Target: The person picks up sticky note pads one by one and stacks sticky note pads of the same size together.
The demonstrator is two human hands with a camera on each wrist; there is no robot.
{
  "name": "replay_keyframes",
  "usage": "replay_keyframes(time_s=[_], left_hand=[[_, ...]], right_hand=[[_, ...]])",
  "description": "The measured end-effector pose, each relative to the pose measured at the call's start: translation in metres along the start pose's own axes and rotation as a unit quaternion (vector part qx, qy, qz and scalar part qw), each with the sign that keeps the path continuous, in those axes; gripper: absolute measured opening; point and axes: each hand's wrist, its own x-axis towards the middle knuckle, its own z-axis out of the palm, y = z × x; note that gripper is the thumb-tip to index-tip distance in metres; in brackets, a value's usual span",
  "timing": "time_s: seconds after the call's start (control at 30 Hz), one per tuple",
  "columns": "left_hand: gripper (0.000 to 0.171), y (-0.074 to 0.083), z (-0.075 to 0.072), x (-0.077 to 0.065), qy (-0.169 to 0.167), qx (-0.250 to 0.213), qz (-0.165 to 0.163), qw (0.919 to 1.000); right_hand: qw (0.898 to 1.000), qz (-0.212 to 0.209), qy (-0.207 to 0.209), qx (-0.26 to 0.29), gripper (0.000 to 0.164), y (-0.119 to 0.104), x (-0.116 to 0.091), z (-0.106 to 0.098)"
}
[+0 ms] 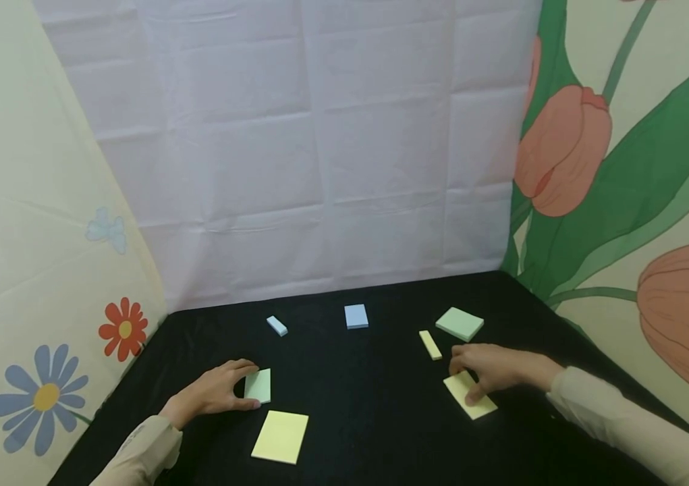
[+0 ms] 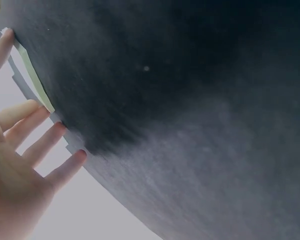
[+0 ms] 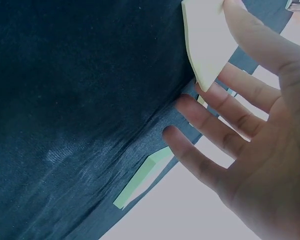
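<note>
A small pale green sticky note pad (image 1: 258,388) lies on the black cloth at the left. My left hand (image 1: 213,391) pinches it by its far and near edges, fingertips at one and thumb at the other; the left wrist view shows the pad's edge (image 2: 34,77) spanning that gap. On the right, my right hand (image 1: 490,370) holds a yellow sticky note pad (image 1: 479,405), thumb over its top face and fingers at the far side. In the right wrist view this pad (image 3: 205,40) looks tilted. Just right of the left hand rests a larger yellow pad (image 1: 280,437).
Toward the back lie a narrow light blue pad (image 1: 277,326), a square blue pad (image 1: 356,316) and a larger green pad (image 1: 459,324). A narrow yellow pad (image 1: 430,345) is just beyond the right hand. White cloth (image 1: 320,148) hangs behind the table, flowered cloth (image 1: 654,202) at the sides.
</note>
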Motion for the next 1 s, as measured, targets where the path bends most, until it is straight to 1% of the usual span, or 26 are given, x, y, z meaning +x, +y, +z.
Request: replay_keyframes(time_s=[0.13,0.3,0.47,0.63,0.83,1.0], left_hand=[[0.076,0.0012,-0.0011,0.0014,-0.002,-0.004,0.002,1.0],[0.074,0.0014,-0.002,0.0031,-0.004,-0.002,0.015,0.9999],[0.073,0.0016,-0.0017,0.0038,-0.01,-0.006,0.013,0.9998],[0.074,0.0018,-0.002,0.0034,-0.013,-0.005,0.014,0.9998],[0.073,0.0023,-0.0032,0.0026,-0.014,-0.008,0.02,0.9997],[0.072,0.0028,-0.0039,0.0023,-0.015,-0.011,0.023,0.9996]], right_hand=[[1.0,0.011,-0.007,0.004,0.042,-0.001,0.0009,-0.0015],[1.0,0.023,-0.017,0.012,0.041,-0.0003,0.0012,-0.0014],[0.999,0.034,-0.023,0.021,0.042,0.0007,0.0001,0.0005],[0.999,0.017,-0.016,0.024,0.045,0.0018,-0.0002,0.0021],[0.999,0.012,-0.014,0.027,0.048,0.0014,-0.0009,0.0013],[1.0,0.003,-0.008,0.028,0.04,0.003,-0.0022,0.0023]])
